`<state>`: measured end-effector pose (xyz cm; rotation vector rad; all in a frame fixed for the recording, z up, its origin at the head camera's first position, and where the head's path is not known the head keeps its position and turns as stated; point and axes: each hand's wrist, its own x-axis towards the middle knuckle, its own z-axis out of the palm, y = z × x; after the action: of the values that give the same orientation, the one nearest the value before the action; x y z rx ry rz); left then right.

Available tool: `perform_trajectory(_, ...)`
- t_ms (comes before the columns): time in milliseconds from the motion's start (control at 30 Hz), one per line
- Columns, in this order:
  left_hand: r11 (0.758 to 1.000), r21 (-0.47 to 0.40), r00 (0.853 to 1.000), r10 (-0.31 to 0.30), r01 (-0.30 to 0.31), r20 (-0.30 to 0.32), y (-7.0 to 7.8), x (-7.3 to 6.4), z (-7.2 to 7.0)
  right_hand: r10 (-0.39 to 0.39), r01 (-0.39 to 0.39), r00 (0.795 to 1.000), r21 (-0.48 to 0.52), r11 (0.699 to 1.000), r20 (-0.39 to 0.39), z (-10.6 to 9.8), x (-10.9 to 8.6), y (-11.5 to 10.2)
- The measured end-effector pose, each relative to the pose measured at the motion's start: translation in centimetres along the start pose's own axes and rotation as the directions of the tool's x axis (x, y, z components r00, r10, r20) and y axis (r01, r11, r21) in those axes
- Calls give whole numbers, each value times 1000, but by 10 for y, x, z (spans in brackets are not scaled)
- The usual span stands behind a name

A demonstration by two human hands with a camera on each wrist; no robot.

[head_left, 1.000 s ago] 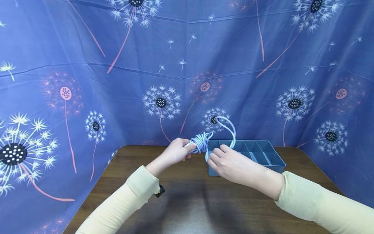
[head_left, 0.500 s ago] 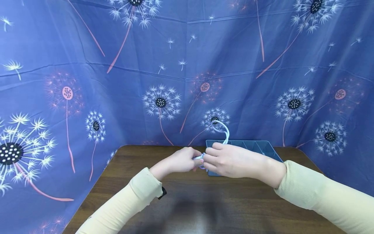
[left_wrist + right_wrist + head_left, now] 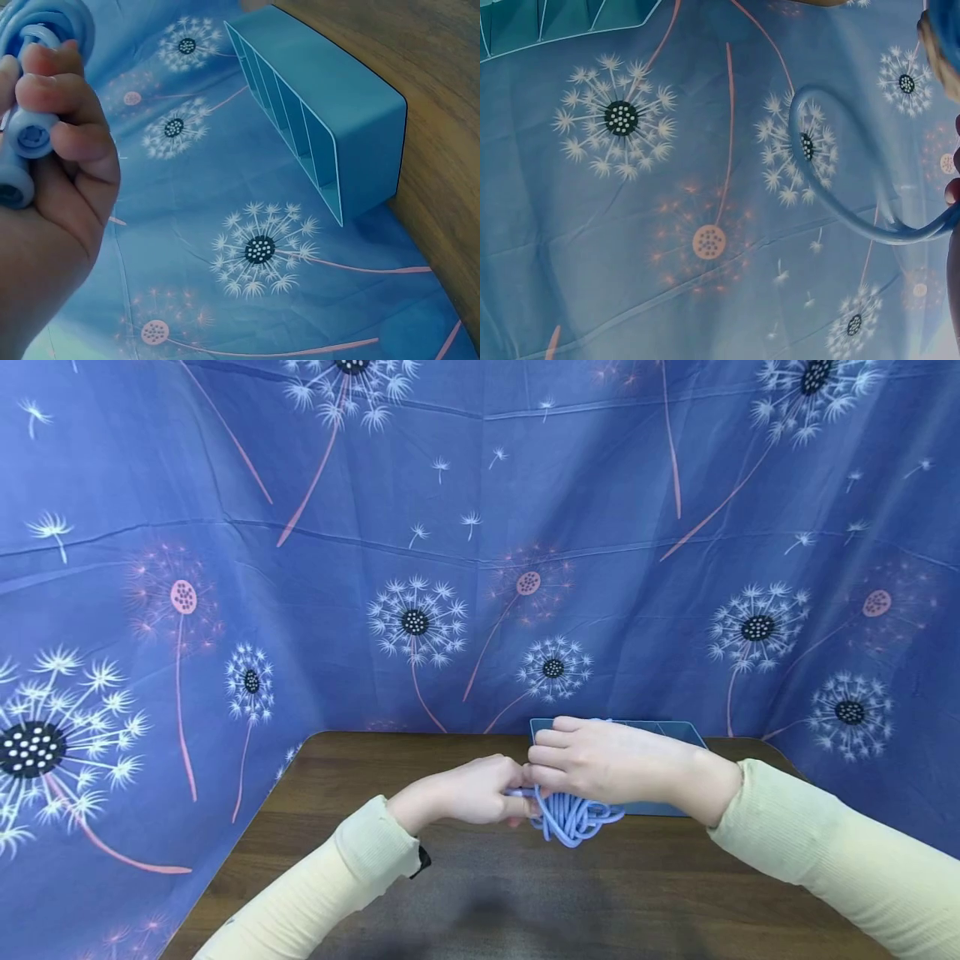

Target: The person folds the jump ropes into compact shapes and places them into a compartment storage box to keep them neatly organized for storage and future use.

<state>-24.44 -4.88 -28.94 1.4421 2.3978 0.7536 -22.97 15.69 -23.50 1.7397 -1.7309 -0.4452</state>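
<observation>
A light-blue jump rope (image 3: 573, 821), wound into a bundle, hangs above the table between both hands. My left hand (image 3: 468, 789) grips its handles (image 3: 31, 136); in the left wrist view their round ends stick out of the curled fingers. Just above the bundle, my right hand (image 3: 600, 760) pinches the cord close to the left fingertips. A loose loop (image 3: 855, 229) of cord runs out from the right hand in the right wrist view. That hand shows only at the edge there, and its fingertips are partly hidden in the head view.
Behind the right hand, a blue divided box (image 3: 352, 97) stands on the brown wooden table (image 3: 420, 893), its open compartments partly covered by the arm. A blue dandelion-print cloth (image 3: 480, 568) hangs around the table's back and sides.
The right hand has moved the loose cord left to the left hand, and its upright loop has dropped from the head view. The wound bundle now hangs lower, tilted below the right hand.
</observation>
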Motion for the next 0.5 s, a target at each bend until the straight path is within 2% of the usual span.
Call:
perform_trajectory(100, 999, 6, 999, 43, -43, 4, 2, -1, 0, 20, -19, 1000, 52, 998, -21, 1, -2, 2)
perform_trajectory(333, 992, 77, 995, 96, -96, 10, 7, -4, -3, 92, -86, 995, 167, 982, -29, 8, -7, 2)
perform_trajectory(400, 992, 57, 993, 116, -116, 15, 8, -5, -4, 117, -110, 993, 190, 976, -26, 10, -10, 2)
perform_trajectory(500, 988, -59, 990, 141, -139, 19, 9, -7, -6, 166, -160, 986, 222, 962, -8, 13, -14, 2)
